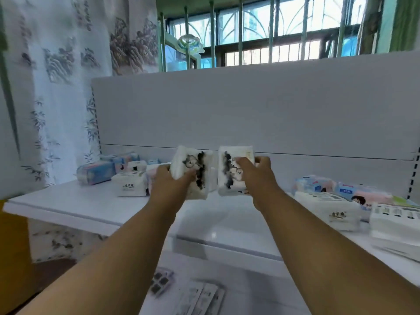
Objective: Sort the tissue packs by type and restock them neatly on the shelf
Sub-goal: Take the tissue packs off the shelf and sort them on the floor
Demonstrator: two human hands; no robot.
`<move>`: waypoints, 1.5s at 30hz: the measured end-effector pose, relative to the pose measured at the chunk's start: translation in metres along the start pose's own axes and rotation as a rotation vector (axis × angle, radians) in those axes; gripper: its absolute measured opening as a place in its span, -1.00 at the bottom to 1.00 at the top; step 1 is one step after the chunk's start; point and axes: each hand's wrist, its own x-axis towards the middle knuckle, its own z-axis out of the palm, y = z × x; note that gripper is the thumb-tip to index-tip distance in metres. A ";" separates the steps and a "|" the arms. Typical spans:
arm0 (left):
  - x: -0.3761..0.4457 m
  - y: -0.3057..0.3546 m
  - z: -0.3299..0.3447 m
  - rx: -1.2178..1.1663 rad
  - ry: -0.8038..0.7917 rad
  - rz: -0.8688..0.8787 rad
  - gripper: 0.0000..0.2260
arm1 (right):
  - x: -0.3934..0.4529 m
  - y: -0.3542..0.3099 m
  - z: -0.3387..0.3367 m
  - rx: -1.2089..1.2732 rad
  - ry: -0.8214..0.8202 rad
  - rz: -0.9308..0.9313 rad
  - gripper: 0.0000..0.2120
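My left hand (169, 184) grips a white tissue pack with a black ink-style cat print (193, 169), held upright above the white shelf (75, 201). Beside it, my right hand (254, 176) grips a second pack of the same print (231, 169); the two packs are side by side with a narrow gap between them. On the shelf's left lie a blue pack (95, 172), several pink-and-blue packs (123, 159) and a plain white pack (131, 185). At the right sit white packs (329, 210) and pink-and-blue packs (363, 192).
A white back panel (250, 110) rises behind the shelf. A lower shelf (238, 285) below holds flat packs with dark squares (159, 280). A printed curtain (56, 87) hangs at the left, and a barred window (250, 30) shows above.
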 end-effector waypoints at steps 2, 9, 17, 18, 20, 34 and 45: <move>-0.019 0.004 -0.041 -0.140 -0.074 -0.034 -0.53 | -0.042 -0.004 0.020 0.163 -0.048 0.073 -0.65; -0.134 0.001 -0.193 0.109 -0.034 -0.001 -0.43 | -0.183 -0.011 0.108 0.243 -0.378 0.103 -0.49; -0.314 -0.045 -0.316 0.223 0.402 -0.210 -0.37 | -0.355 0.040 0.186 0.298 -0.823 0.180 -0.34; -0.337 -0.053 -0.319 0.200 0.426 -0.233 -0.36 | -0.374 0.050 0.185 0.249 -0.867 0.186 -0.28; -0.380 -0.072 -0.327 0.174 0.458 -0.301 -0.38 | -0.412 0.074 0.184 0.188 -0.925 0.238 -0.22; -0.527 -0.250 -0.476 -0.020 0.652 -0.658 -0.43 | -0.612 0.238 0.289 -0.071 -1.108 0.597 -0.39; -0.552 -0.523 -0.528 0.003 0.789 -1.081 -0.41 | -0.668 0.494 0.384 -0.382 -1.156 0.750 -0.70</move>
